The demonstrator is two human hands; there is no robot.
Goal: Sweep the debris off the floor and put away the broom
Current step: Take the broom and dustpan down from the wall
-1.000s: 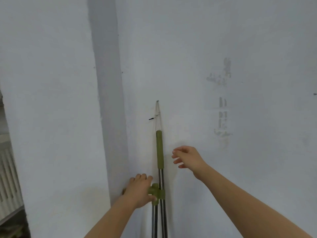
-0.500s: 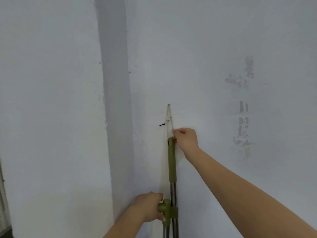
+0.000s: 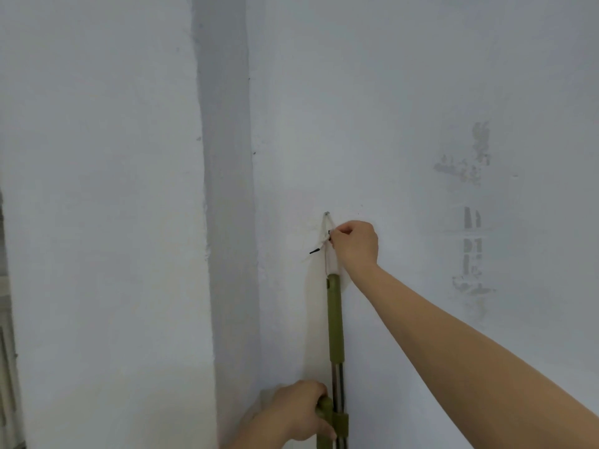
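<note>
The broom handle stands upright against the white wall, olive green at the top and bare metal below. A pale string loop runs from its top up to a small nail in the wall. My right hand pinches the loop just below the nail. Low in the view, my left hand grips a second olive-green handle top, clipped beside the broom pole. The broom head and the floor are out of view.
A wall corner juts out just left of the broom. Grey scuffed patches mark the wall to the right. A pale frame edge shows at the far left.
My right hand has moved up from the top of the green grip to the string loop near the nail. The left hand keeps its hold low on the handles.
</note>
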